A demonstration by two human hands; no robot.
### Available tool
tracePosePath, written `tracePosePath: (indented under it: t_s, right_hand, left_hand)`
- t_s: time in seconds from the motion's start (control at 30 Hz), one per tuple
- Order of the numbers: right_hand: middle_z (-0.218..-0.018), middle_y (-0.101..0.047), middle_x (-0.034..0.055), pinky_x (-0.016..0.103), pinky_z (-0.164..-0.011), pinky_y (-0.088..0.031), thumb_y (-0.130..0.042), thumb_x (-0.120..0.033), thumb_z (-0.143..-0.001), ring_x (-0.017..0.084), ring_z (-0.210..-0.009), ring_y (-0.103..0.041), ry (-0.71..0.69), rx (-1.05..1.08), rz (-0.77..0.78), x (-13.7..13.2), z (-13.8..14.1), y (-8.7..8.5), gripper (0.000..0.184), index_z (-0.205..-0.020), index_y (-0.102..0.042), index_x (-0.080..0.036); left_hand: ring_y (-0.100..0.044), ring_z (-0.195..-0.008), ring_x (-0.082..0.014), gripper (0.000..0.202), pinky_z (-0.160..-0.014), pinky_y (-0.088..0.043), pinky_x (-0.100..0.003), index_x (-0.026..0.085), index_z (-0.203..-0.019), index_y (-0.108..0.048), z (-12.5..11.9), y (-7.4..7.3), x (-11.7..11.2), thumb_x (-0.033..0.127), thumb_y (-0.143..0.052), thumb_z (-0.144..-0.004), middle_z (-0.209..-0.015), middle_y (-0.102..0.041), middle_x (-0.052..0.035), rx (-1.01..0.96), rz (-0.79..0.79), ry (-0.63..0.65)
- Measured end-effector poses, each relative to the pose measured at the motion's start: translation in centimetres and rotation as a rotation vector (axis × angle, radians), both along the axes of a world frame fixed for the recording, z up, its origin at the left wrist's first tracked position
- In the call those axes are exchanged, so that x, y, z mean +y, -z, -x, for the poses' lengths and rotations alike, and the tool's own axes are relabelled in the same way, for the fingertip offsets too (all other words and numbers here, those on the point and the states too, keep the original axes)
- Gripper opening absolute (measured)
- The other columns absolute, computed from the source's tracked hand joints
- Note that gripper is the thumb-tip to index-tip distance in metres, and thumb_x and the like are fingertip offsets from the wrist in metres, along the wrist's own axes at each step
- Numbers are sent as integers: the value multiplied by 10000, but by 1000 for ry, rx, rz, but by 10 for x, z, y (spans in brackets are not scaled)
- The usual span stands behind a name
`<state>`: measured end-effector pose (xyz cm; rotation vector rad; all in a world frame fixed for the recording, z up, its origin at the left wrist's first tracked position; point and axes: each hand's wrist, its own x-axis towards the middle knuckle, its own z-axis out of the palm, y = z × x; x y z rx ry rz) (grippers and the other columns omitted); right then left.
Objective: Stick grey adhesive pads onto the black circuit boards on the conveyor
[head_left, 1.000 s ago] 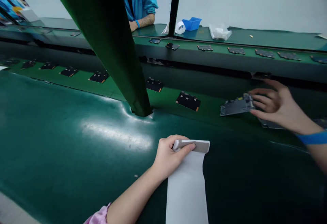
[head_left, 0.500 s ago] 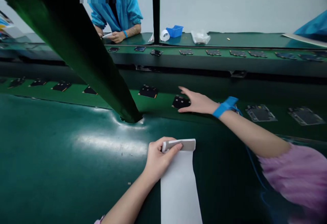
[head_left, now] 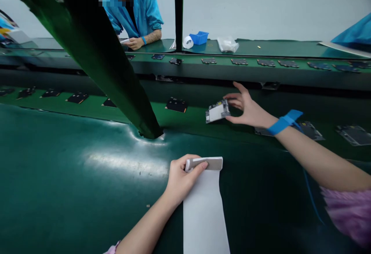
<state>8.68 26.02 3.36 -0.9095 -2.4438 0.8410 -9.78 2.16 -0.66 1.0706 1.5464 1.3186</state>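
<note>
My left hand (head_left: 184,176) is closed on the folded upper end of a long white paper strip (head_left: 203,211), thumb pressed on a grey patch there. The strip runs down toward me over the green mat. Above the conveyor belt, my right hand (head_left: 246,109) pinches the right edge of a circuit board (head_left: 217,112). That board is tilted, with a pale rectangle on the face toward me. A blue wrist strap (head_left: 285,122) with a cord is around my right wrist. On the belt to the left lies a dark circuit board (head_left: 176,105).
A thick green post (head_left: 116,76) slants across the left side down to the mat (head_left: 58,192). More boards (head_left: 353,135) lie along the belt. Across from me, a person in a blue coat (head_left: 142,6) sits behind a second line of boards, near a blue bin (head_left: 199,37).
My right hand has moved right and now holds a tilted board with a pale face. Boards on the near belt left of it have shifted right. My left hand stays put.
</note>
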Motion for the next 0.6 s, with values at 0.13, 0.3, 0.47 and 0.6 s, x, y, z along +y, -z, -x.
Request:
tracePosePath:
  t_s: [0.13, 0.3, 0.47, 0.6]
  right_hand:
    - [-1365, -446, 178, 595, -972, -428, -677, -603, -657, 413, -1254, -438, 142, -172, 24, -17, -34, 17, 972, -1454, -251, -245]
    - [-1095, -604, 92, 466, -933, -480, -507, -502, -871, 283, -1061, -586, 11, 47, -38, -98, 5, 0, 291, -890, -649, -248]
    - [-992, -604, 52, 311, -732, -538, -570, -336, -864, 190, -882, -609, -216, 119, 187, -149, 47, -13, 117, -867, -646, -247]
    - [-956, -590, 39, 294, -685, -529, -579, -294, -854, 161, -787, -591, -217, 122, 242, -145, 49, -6, 95, -814, -650, -244]
  left_hand:
    - [-591, -601, -146, 159, -549, -431, -224, 170, -711, -713, 0, 0, 1, 329, -709, -726, -675, -698, -26, -1, 10, -13]
    - [-606, -619, -161, 139, -575, -446, -241, 172, -704, -731, -4, 0, 2, 310, -718, -709, -669, -704, -26, 19, -15, -26]
    - [-605, -643, -158, 166, -610, -441, -246, 179, -718, -740, -6, 7, 1, 320, -663, -762, -678, -699, -12, 103, -63, -4]
    - [-549, -592, -141, 175, -572, -400, -236, 178, -667, -708, -6, 9, 2, 327, -676, -751, -596, -630, 10, 195, -71, 1]
